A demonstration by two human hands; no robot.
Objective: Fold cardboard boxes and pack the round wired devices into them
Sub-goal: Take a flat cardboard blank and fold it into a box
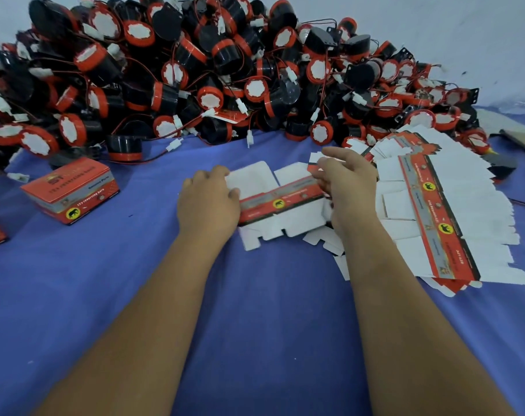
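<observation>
The flat box blank [280, 202] is clamped at both ends by the left grip [208, 202] and right grip [345, 187]; beside the blank stack [435, 211], a flap could be creased crooked.

Two hands [208, 202], one folded box [70, 190], one flat blank [280, 199].

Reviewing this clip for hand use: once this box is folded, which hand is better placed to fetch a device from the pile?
Probably the left hand: the loose black device on its side lies nearest, while the right hand pinches the flat box beside the stack of blanks.
</observation>
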